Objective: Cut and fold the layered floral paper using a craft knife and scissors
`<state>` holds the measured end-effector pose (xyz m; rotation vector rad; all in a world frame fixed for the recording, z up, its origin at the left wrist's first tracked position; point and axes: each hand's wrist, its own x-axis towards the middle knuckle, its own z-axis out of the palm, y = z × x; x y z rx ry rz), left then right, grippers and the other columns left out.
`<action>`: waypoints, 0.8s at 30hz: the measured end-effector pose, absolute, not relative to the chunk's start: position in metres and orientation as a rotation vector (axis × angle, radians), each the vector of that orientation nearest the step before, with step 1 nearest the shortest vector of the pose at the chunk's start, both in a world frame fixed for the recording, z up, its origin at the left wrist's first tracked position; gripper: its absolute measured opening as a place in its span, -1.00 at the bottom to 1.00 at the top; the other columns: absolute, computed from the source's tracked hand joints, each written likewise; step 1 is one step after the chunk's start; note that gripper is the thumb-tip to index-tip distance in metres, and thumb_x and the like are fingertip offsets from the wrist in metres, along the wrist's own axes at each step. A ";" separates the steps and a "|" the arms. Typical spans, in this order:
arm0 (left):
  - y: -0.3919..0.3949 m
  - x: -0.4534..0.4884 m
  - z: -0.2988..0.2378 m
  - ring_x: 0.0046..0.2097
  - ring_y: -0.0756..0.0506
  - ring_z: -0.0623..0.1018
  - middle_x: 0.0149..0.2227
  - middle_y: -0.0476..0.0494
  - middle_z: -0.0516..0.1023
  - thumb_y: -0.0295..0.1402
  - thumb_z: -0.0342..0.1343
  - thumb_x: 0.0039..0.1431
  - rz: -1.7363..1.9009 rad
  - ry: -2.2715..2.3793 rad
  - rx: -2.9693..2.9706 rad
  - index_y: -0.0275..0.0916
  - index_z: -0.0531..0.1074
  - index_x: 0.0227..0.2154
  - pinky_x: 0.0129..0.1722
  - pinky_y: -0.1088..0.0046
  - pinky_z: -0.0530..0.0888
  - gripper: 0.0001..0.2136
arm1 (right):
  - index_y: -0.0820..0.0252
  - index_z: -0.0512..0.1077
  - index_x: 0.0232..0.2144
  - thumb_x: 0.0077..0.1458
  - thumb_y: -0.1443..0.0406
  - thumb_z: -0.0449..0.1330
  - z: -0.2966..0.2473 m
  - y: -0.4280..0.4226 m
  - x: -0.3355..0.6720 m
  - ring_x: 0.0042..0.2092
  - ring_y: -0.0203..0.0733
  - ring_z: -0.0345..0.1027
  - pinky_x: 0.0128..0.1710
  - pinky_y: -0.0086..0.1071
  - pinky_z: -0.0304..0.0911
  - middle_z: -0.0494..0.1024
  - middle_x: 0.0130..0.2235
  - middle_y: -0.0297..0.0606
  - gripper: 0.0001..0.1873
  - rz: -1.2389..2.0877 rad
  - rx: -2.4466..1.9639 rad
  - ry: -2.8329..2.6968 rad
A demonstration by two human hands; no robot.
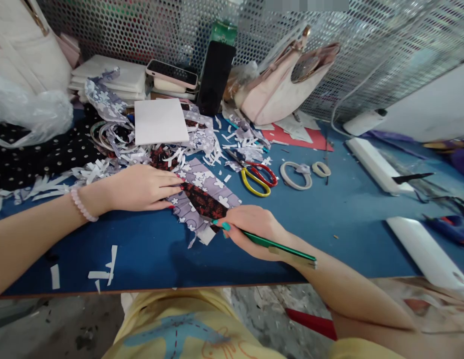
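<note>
My left hand (142, 188) lies flat with fingers stretched out, pressing down a piece of purple flowered fabric (207, 182) that has a dark red-patterned strip (202, 199) across it. My right hand (250, 228) is closed around a green pencil-like tool (280, 247), its tip hidden at the lower edge of the fabric. A bead bracelet (81, 205) sits on my left wrist. The fabric rests on the blue table (329, 219) near its front edge.
Scissors with red and yellow handles (256, 175) lie just beyond the fabric, with two tape rolls (295, 175) to their right. Paper scraps, a white card (159, 121), phones (172, 74), a pink bag (280, 85) and white blocks (377, 164) crowd the back and right.
</note>
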<state>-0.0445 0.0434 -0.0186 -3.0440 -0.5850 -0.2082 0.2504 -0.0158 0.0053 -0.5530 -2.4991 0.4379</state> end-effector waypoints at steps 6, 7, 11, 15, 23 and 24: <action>0.044 -0.045 -0.019 0.18 -0.28 0.51 0.18 -0.36 0.48 -0.19 -0.05 0.42 -0.160 -0.598 -3.029 -0.31 0.51 0.10 0.16 0.18 0.48 -0.60 | 0.10 0.18 -0.52 0.33 0.41 -0.08 0.014 -0.016 0.257 -0.56 -0.34 0.20 -0.49 -0.42 0.09 0.32 -0.60 -0.40 -0.66 0.546 -0.582 -2.597; 0.044 -0.045 -0.019 0.18 -0.29 0.51 0.18 -0.37 0.48 -0.19 -0.05 0.42 -0.159 -0.592 -3.025 -0.32 0.51 0.10 0.16 0.17 0.48 -0.60 | 0.10 0.18 -0.52 0.33 0.40 -0.08 0.014 -0.016 0.258 -0.56 -0.34 0.19 -0.50 -0.42 0.09 0.32 -0.61 -0.40 -0.66 0.555 -0.578 -2.586; 0.043 -0.045 -0.019 0.19 -0.29 0.50 0.18 -0.38 0.48 -0.21 -0.06 0.42 -0.158 -0.581 -3.022 -0.34 0.51 0.10 0.16 0.17 0.48 -0.60 | 0.13 0.34 -0.42 0.33 0.40 -0.06 0.013 -0.017 0.259 -0.51 -0.33 0.33 -0.43 -0.45 0.25 0.44 -0.57 -0.37 -0.71 0.595 -0.561 -2.468; 0.044 -0.045 -0.018 0.19 -0.29 0.50 0.19 -0.38 0.47 -0.20 -0.06 0.42 -0.172 -0.583 -3.047 -0.33 0.51 0.09 0.15 0.18 0.49 -0.60 | 0.15 0.42 -0.19 0.33 0.38 -0.05 0.007 -0.015 0.252 -0.37 -0.29 0.48 -0.32 -0.44 0.36 0.58 -0.41 -0.29 -0.76 0.540 -0.599 -2.445; 0.044 -0.045 -0.018 0.18 -0.28 0.51 0.18 -0.36 0.48 -0.20 -0.03 0.40 -0.200 -0.616 -3.079 -0.29 0.52 0.08 0.17 0.18 0.48 -0.62 | 0.18 0.37 -0.26 0.32 0.39 -0.05 -0.002 -0.012 0.246 -0.41 -0.29 0.44 -0.38 -0.46 0.28 0.54 -0.45 -0.31 -0.79 0.540 -0.694 -2.478; 0.044 -0.045 -0.018 0.18 -0.28 0.51 0.18 -0.36 0.48 -0.21 -0.03 0.41 -0.195 -0.617 -3.081 -0.29 0.52 0.08 0.17 0.18 0.47 -0.62 | 0.17 0.36 -0.30 0.33 0.38 -0.06 -0.002 -0.012 0.247 -0.42 -0.29 0.42 -0.39 -0.46 0.26 0.53 -0.46 -0.31 -0.78 0.539 -0.682 -2.489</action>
